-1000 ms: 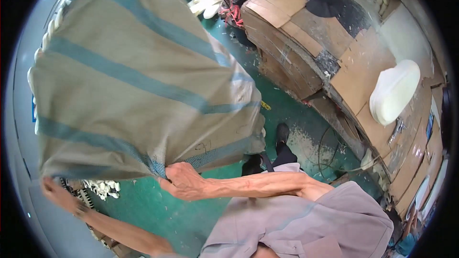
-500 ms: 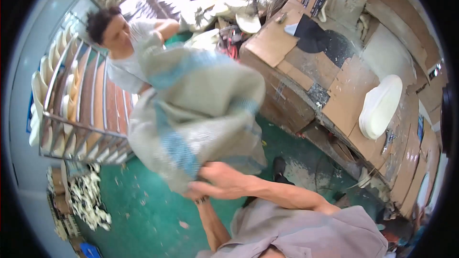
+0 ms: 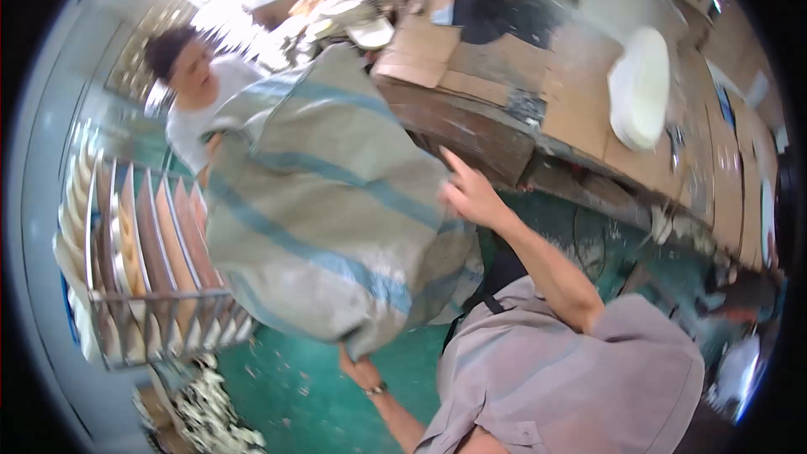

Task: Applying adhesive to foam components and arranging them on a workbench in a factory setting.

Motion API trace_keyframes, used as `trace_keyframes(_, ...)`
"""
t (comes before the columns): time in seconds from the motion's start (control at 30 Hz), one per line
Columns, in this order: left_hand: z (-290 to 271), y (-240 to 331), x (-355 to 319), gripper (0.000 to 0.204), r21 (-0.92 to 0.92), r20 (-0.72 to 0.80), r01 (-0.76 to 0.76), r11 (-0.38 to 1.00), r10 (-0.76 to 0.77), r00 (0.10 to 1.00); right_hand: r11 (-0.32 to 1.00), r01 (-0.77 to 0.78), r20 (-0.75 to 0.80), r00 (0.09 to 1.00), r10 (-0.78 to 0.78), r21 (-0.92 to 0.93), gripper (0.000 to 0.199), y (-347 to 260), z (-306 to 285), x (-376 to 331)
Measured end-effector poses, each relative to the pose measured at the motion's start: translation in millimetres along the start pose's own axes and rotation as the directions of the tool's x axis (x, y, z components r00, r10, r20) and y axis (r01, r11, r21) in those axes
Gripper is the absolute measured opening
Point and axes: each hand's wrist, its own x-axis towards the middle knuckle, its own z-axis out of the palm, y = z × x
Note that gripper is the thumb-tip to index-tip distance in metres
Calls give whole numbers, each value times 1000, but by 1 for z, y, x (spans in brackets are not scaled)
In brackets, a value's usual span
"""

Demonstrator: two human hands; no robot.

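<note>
A large grey-beige woven sack with blue stripes hangs spread out in front of me, bulging. My left hand, wearing a bracelet or watch, is closed on the sack's bottom corner, its fingertips partly hidden by the fabric. Beside the sack's right edge is my right hand, index finger stretched out and the other fingers loosely bent. It seems to hold nothing; whether it touches the fabric is unclear. Across from me, a co-worker in a light shirt has a hand at the sack's far left edge.
At right stands a cardboard-covered workbench bearing a cream shoe-sole-shaped piece and dark sheets. A metal rack of upright boards and pale pieces stands left. Pale scraps lie on the green floor.
My hands were close together at the sack's lower edge; the right has moved away to the right and up. The sack has spread wider, and my view has shifted.
</note>
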Motion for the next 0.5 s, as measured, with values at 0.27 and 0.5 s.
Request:
trace_keyframes(0.27, 79, 54, -88, 26, 220, 34, 93, 971, -103, 994, 902, 327, 74, 945, -319, -280, 39, -81, -62, 136)
trace_keyframes(0.5, 113, 164, -131, 53, -209, -603, 191, 959, -280, 747, 927, 215, 601, 799, 13, -307, 78, 130, -59, 9)
